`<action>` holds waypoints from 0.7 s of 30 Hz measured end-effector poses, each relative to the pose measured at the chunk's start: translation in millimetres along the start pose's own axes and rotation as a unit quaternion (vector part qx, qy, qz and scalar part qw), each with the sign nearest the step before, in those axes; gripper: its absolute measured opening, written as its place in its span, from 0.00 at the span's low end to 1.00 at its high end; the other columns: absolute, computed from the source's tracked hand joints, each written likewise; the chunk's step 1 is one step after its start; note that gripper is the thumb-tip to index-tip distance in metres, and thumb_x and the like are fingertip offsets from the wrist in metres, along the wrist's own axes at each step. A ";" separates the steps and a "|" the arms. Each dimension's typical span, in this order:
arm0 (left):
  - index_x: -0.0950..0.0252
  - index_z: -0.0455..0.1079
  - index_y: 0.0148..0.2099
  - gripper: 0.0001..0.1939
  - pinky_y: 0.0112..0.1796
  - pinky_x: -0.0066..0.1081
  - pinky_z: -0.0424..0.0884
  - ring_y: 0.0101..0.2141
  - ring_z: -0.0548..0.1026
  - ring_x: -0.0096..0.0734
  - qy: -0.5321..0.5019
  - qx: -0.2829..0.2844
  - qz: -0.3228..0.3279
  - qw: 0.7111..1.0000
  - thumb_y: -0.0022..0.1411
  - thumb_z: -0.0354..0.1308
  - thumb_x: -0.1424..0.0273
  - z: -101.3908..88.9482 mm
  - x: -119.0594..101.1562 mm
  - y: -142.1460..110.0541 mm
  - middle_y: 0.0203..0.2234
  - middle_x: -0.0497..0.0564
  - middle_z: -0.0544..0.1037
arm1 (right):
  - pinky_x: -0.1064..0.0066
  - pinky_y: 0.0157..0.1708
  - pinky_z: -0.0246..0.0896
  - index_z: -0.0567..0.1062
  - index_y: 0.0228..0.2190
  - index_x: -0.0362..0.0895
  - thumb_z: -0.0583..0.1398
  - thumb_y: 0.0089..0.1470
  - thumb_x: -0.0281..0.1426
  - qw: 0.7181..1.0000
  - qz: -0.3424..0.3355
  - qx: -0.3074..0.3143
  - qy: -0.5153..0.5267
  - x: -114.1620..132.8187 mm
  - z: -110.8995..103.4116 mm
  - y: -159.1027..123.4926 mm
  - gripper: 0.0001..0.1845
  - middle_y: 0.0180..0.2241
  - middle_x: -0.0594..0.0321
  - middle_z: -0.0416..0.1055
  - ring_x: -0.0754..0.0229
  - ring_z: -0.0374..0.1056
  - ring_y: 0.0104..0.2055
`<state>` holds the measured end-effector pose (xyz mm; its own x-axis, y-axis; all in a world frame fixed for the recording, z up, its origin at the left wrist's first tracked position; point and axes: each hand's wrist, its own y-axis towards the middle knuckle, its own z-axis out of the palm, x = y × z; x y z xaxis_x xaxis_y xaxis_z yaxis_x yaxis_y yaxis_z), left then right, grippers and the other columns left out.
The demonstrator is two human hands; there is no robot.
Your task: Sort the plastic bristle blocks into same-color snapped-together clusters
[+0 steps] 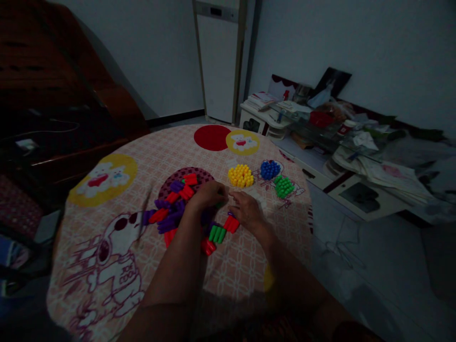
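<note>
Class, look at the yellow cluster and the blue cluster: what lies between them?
Between the yellow cluster and the blue cluster, nothing but a narrow bare stretch of printed tablecloth, as the head view shows.

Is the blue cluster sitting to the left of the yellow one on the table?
No, the blue cluster sits to the right of the yellow cluster.

And here the patterned tablecloth (235,270) shows as soft matt cloth, the red pieces (208,246) gleam like smooth plastic, and the wooden bench (117,107) at far left looks glossy.
</note>
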<state>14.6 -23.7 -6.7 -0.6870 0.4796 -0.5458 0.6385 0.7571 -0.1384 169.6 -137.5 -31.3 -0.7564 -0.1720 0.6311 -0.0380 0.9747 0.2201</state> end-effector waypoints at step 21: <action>0.65 0.73 0.31 0.24 0.28 0.28 0.70 0.25 0.78 0.33 -0.256 -0.013 0.008 0.966 0.64 0.50 0.51 33.3 -47.6 11.2 0.21 0.51 0.78 | 0.72 0.33 0.61 0.74 0.33 0.45 0.56 0.59 0.29 0.982 -0.081 -0.167 -0.032 -29.8 -24.1 -14.2 0.06 0.29 0.61 0.73 0.61 0.67 0.30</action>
<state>66.0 -52.8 -9.8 -0.4104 0.2136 -0.8865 0.6346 0.7650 -0.1095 208.4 -149.6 -35.3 -0.7985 -0.3003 0.5217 0.0480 0.8321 0.5525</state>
